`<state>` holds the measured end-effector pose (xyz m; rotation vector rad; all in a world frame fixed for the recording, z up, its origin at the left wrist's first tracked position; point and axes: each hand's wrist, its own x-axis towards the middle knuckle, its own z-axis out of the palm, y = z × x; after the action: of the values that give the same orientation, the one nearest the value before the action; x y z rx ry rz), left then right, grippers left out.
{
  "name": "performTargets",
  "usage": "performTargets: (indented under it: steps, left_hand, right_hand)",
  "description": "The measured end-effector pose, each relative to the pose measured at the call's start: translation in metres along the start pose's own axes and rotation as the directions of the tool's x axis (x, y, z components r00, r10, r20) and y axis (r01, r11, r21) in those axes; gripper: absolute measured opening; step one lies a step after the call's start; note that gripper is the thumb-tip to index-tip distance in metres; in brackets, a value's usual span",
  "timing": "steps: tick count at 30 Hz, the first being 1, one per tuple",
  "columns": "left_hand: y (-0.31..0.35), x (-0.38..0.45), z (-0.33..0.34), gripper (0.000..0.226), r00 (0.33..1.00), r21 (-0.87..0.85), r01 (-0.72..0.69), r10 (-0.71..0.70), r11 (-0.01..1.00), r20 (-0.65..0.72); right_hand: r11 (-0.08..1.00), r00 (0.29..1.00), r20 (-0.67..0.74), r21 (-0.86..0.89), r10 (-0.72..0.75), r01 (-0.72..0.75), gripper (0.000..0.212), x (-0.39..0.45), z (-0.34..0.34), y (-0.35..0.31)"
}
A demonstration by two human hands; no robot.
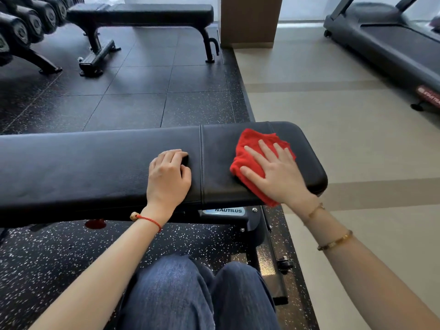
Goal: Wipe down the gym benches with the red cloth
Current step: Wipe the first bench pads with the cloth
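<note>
A long black padded gym bench point(83, 167) runs across the view in front of me. The red cloth point(252, 148) lies crumpled on its right-hand seat pad. My right hand point(278, 173) presses flat on the cloth, fingers spread over it. My left hand point(167, 176) rests on the bench just left of the pad seam, fingers curled under, holding nothing. A second black bench point(142, 13) stands farther back on the dark floor tiles.
A dumbbell rack point(26, 29) fills the far left. A brown pillar point(250, 20) rises beyond the bench, and a treadmill point(392, 46) stands at the right on the beige floor. My knees point(197, 294) are below the bench.
</note>
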<state>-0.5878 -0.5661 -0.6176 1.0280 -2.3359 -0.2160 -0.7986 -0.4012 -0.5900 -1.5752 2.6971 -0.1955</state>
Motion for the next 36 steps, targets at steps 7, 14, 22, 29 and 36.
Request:
performTargets:
  steps: [7, 14, 22, 29, 36]
  left_hand:
    - [0.004, 0.002, 0.001, 0.028, 1.000, 0.022, 0.012, -0.012, 1.000, -0.005]
    - [0.000, 0.004, -0.004, 0.030, 1.000, -0.003, 0.023, -0.023, 1.000, 0.008]
    - [0.001, 0.004, -0.003, 0.029, 1.000, 0.003, 0.027, -0.027, 1.000, 0.015]
    - [0.004, 0.006, -0.001, 0.026, 1.000, 0.035, 0.021, -0.021, 0.999, -0.002]
    - [0.000, 0.005, 0.000, 0.027, 1.000, 0.001, 0.013, -0.013, 1.000, -0.012]
  right_hand:
    - [0.993, 0.990, 0.076, -0.040, 0.115, -0.113, 0.070, 0.083, -0.004, -0.016]
    - [0.986, 0.987, 0.034, 0.051, -0.158, 0.156, 0.066, 0.039, 0.008, -0.067]
    - [0.995, 0.999, 0.023, -0.088, 0.047, -0.045, 0.077, 0.013, -0.013, 0.029]
    - [0.990, 0.994, 0.049, -0.112, 0.096, -0.090, 0.073, 0.065, -0.010, -0.001]
    - [0.998, 0.998, 0.008, 0.024, -0.061, 0.060, 0.073, 0.020, 0.001, -0.010]
